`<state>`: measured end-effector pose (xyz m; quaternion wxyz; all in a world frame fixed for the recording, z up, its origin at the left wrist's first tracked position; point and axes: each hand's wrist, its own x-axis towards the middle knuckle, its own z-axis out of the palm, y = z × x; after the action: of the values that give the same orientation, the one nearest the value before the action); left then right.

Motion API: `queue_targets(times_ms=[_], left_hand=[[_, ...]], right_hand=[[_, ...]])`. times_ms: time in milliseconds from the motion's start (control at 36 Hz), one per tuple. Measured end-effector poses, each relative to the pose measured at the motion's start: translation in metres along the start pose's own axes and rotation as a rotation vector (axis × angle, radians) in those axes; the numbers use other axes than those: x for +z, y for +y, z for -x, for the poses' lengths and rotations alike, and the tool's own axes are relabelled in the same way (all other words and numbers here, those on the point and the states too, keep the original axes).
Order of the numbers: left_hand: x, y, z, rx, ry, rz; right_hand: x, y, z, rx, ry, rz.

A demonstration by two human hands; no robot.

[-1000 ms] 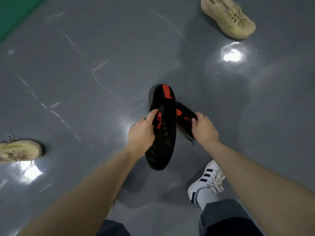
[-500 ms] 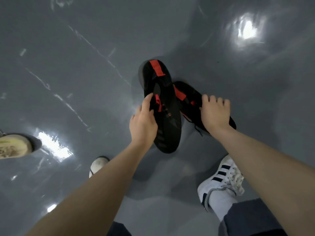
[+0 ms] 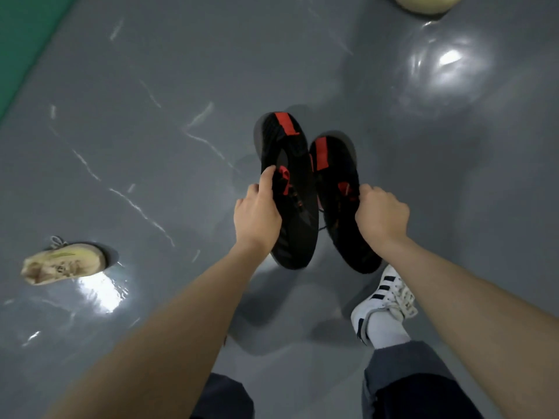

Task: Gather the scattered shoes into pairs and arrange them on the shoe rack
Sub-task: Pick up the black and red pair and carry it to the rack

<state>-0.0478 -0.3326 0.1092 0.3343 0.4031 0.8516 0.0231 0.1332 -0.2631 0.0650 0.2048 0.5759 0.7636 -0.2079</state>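
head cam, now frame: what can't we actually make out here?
- Shoe rack: not in the head view at all, so its place is unknown.
- Beige shoe at the top edge: cut off by the frame, only its end shows.
- Left hand and right hand: fingers hidden behind the left black shoe and right black shoe.
- Beige shoe on the floor: small and soft, details unreadable.

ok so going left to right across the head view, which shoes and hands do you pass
cream sneaker lying on the grey floor → left hand → black-and-red shoe it grips → second black-and-red shoe → right hand
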Motion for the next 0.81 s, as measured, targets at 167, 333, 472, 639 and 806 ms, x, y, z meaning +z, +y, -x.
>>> queue_targets(times_ms=[167,333,472,639,806], left_hand=[[-0.052,0.019,0.030,0.080,-0.005,-0.013],[-0.112,0.031,0.061,0.150,-0.014,-0.043],[-0.167,0.040,0.080,0.261,0.012,-0.087],[-0.231,0.042,0.100,0.402,0.073,-0.101],[-0.285,0.034,0.131,0.522,0.063,-0.120]], right_hand=[[-0.058,-0.010,0.042,0.160,0.039,-0.196],[-0.122,-0.019,0.085,0.217,0.071,-0.301],[-0.171,-0.035,0.116,0.240,0.143,-0.375],[-0.223,-0.065,0.159,0.302,0.227,-0.408],[-0.257,-0.103,0.221,0.392,0.306,-0.538]])
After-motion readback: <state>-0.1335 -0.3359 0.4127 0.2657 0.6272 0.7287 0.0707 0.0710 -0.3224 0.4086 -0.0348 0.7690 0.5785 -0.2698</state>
